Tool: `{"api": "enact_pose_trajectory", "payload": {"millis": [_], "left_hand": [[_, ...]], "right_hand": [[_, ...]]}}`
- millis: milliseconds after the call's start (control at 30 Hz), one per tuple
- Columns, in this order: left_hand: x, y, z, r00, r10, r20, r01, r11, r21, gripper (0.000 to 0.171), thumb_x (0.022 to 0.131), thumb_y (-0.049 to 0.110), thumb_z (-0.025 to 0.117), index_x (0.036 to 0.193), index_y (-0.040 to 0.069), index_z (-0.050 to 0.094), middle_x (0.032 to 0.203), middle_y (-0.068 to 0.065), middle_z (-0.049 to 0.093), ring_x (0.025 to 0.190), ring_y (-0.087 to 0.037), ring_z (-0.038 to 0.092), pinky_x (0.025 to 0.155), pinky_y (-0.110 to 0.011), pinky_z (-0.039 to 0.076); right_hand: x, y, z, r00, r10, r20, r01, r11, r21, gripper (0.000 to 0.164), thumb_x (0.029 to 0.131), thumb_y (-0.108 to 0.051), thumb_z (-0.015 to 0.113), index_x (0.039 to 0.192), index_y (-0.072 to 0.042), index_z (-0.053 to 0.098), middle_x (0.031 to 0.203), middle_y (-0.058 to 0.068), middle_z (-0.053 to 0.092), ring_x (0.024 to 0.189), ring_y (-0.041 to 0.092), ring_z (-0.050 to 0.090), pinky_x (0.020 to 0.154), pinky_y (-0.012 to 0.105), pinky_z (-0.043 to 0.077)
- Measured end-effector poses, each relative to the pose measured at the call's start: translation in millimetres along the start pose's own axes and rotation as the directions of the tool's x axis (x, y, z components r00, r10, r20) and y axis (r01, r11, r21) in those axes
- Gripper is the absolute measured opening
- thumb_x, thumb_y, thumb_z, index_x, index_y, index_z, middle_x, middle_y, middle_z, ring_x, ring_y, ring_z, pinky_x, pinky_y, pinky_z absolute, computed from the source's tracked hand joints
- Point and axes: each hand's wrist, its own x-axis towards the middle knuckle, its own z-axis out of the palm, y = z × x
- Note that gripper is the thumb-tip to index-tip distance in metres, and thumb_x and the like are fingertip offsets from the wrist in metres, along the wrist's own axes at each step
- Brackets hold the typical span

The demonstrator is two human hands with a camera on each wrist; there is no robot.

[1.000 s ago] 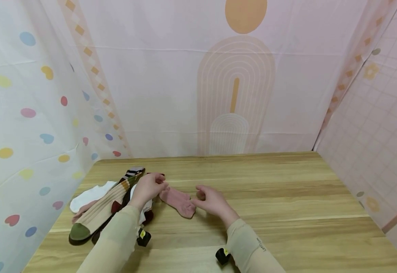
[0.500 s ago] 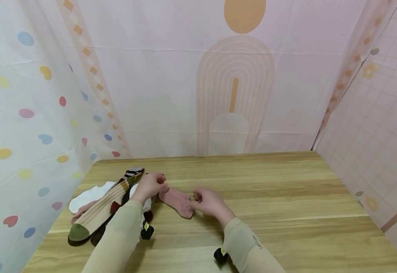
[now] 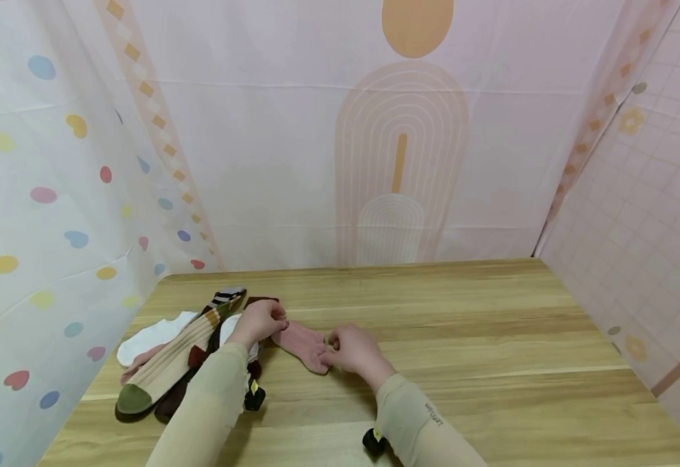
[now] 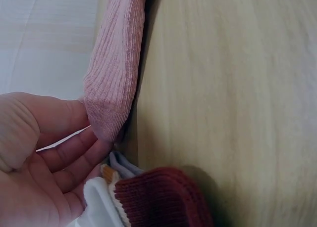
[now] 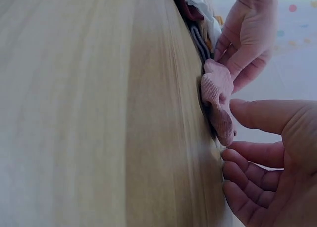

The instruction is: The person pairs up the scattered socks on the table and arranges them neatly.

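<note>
A pink ribbed ankle sock (image 3: 299, 342) lies stretched out on the wooden table, left of its middle. My left hand (image 3: 256, 321) pinches the sock's rounded end between thumb and fingers; in the left wrist view, the thumb (image 4: 62, 115) presses on its edge. At the other end is my right hand (image 3: 356, 349), its thumb at the sock's edge and its fingers loosely bent, with a gap between them in the right wrist view. Beneath the left hand and forearm, part of a sock pile is hidden.
Several socks are heaped at the left: a white one (image 3: 156, 338), a beige ribbed one with a green toe (image 3: 179, 360), and a dark red cuff (image 4: 163, 197) near the left hand. Patterned curtains (image 3: 270, 162) stand around the wooden table (image 3: 462, 337).
My right hand has moved slightly left, its thumb now overlapping the pink sock's near end more. The left hand's fingertips have closed onto the other end; the sock stays nearly in place.
</note>
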Motion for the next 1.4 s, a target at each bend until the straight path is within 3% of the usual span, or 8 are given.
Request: {"api": "enact_pose_trajectory", "payload": {"millis": [300,467,567,700,933,1133,1267,1400], "left_hand": [[-0.9,-3.4,2.6,1.000,-0.005,0.013,0.005,0.999,0.036,0.009,0.088,0.012,0.075,0.087,0.004,0.069,0.082,-0.004,0.065,0.070,-0.020,0.057,0.062,-0.037,0.049],[-0.4,-5.7,3.4,1.000,-0.013,0.021,0.012,0.999,0.029,0.009,0.089,0.012,0.074,0.082,0.006,0.070,0.077,-0.002,0.064,0.066,-0.018,0.055,0.059,-0.033,0.047],[-1.1,-6.4,3.2,1.000,-0.020,0.021,0.020,1.000,0.015,0.014,0.090,0.012,0.073,0.078,0.006,0.069,0.074,-0.001,0.064,0.062,-0.017,0.053,0.057,-0.032,0.045],[-2.7,-6.6,3.1,1.000,-0.022,0.004,0.022,1.000,0.002,0.018,0.092,0.012,0.070,0.075,0.007,0.066,0.072,-0.001,0.062,0.060,-0.017,0.051,0.057,-0.031,0.043],[-5.4,-2.4,6.5,0.999,-0.016,-0.052,0.016,1.000,-0.010,0.018,0.093,0.011,0.069,0.076,0.008,0.064,0.075,-0.001,0.063,0.062,-0.017,0.050,0.058,-0.031,0.042],[-5.9,2.6,10.9,0.994,0.024,-0.107,-0.025,1.000,-0.005,0.015,0.093,0.012,0.070,0.079,0.010,0.064,0.076,0.000,0.062,0.064,-0.017,0.051,0.060,-0.033,0.043],[-5.5,3.9,12.0,0.989,0.030,-0.144,-0.039,0.997,-0.060,0.011,0.092,0.013,0.071,0.083,0.009,0.068,0.081,-0.001,0.066,0.070,-0.017,0.054,0.064,-0.033,0.045],[-6.9,4.9,13.0,0.992,-0.010,-0.125,-0.013,0.983,-0.181,0.009,0.094,0.014,0.069,0.088,0.007,0.070,0.088,-0.003,0.068,0.077,-0.017,0.057,0.070,-0.033,0.046]], "right_hand": [[-1.0,-6.2,4.0,0.999,0.014,-0.042,-0.018,0.994,-0.106,0.024,0.084,-0.030,0.079,0.079,-0.012,0.065,0.075,-0.003,0.056,0.064,0.012,0.048,0.056,0.027,0.042],[-0.7,-9.3,4.8,0.998,0.031,-0.049,-0.037,0.992,-0.120,0.035,0.085,-0.027,0.078,0.062,-0.015,0.054,0.059,-0.006,0.045,0.053,0.011,0.041,0.047,0.025,0.033],[-1.2,-9.8,4.4,0.998,0.052,-0.047,-0.057,0.992,-0.112,0.037,0.085,-0.026,0.078,0.060,-0.016,0.052,0.057,-0.007,0.044,0.051,0.010,0.041,0.045,0.024,0.032],[-1.9,-6.4,3.1,0.996,0.082,-0.042,-0.084,0.994,-0.073,0.032,0.086,-0.027,0.077,0.066,-0.015,0.055,0.061,-0.006,0.048,0.054,0.009,0.043,0.046,0.025,0.035],[-4.6,5.8,-5.0,0.993,0.114,-0.041,-0.110,0.990,0.094,0.022,0.089,-0.027,0.075,0.084,-0.012,0.060,0.072,-0.003,0.055,0.060,0.011,0.049,0.054,0.026,0.040],[-8.5,14.9,-10.1,0.989,0.127,-0.069,-0.111,0.974,0.197,0.016,0.087,-0.018,0.076,0.087,-0.011,0.062,0.079,-0.002,0.059,0.067,0.012,0.052,0.059,0.027,0.043],[-9.2,20.1,-12.1,0.988,0.129,-0.085,-0.106,0.966,0.237,0.014,0.087,-0.013,0.076,0.089,-0.009,0.062,0.081,0.000,0.060,0.070,0.014,0.053,0.061,0.028,0.045],[-9.9,26.8,-14.6,0.985,0.150,-0.086,-0.116,0.940,0.320,0.015,0.087,-0.009,0.074,0.095,-0.005,0.062,0.083,0.003,0.059,0.067,0.014,0.054,0.058,0.027,0.047]]}}
